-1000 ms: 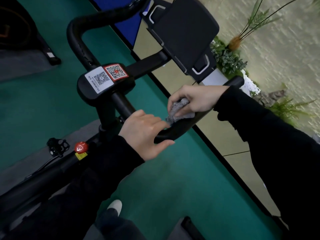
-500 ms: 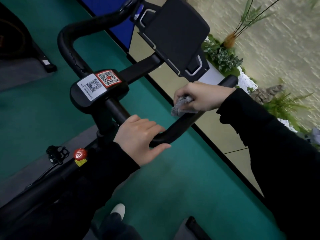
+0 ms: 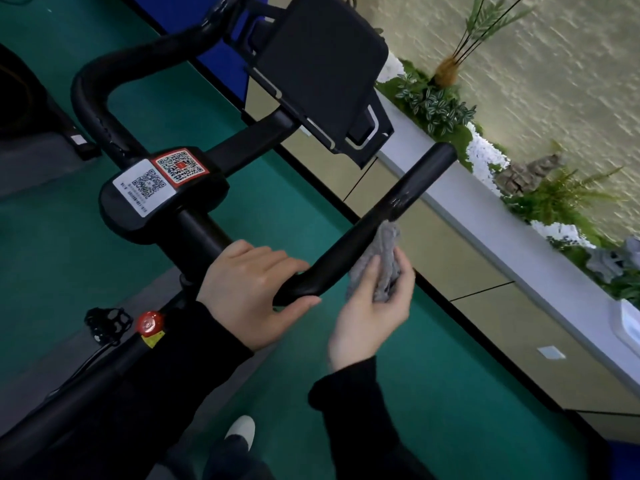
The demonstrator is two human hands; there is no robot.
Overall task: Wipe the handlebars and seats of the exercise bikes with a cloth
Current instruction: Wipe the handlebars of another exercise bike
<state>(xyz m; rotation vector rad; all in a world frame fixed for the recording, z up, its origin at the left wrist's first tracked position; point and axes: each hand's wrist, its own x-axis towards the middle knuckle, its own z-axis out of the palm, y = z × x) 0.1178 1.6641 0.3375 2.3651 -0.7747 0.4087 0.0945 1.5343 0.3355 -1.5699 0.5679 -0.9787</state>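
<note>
Black exercise bike (image 3: 86, 386), shot from above. The handlebar (image 3: 398, 209) is a smooth, slightly glossy black tube. It loops round on the far side and ends in a straight, blunt-ended horn on the near right.

The left hand (image 3: 249, 296) grips the bend of that horn. Its fingers (image 3: 287, 263) are pressed together over the top and the thumb is hooked underneath.

The right hand (image 3: 370, 313) sits just beside it, palm turned up. It holds a cloth (image 3: 381, 258) that's grey, fuzzy and scrunched up. The thumb pinches it against the curled fingers (image 3: 406, 275), and the top edge of the cloth touches the underside of the horn, about halfway along. Both sleeves are black.

In the middle of the handlebar there's a rounded matte plastic block with two QR stickers, one white (image 3: 145, 183) and one red-bordered (image 3: 178, 166). Past it is a flat, dark, rectangular holder (image 3: 322, 64) with silver clips at the corners. On the frame below are a round red knob (image 3: 149, 322) with a yellow tag under it and a black pedal (image 3: 107, 320).

The floor (image 3: 450, 393) is teal-green and looks rubbery or matte, with a grey mat (image 3: 34, 161) at the left. A black line divides the green from beige tiles (image 3: 485, 306). A long white ledge (image 3: 519, 230) runs along there, filled with ferns and leafy plants (image 3: 436, 105), white pebbles and small rocks. Behind that is a rough-textured beige wall (image 3: 554, 64). The toe of a white shoe (image 3: 242, 427) pokes in at the bottom.
</note>
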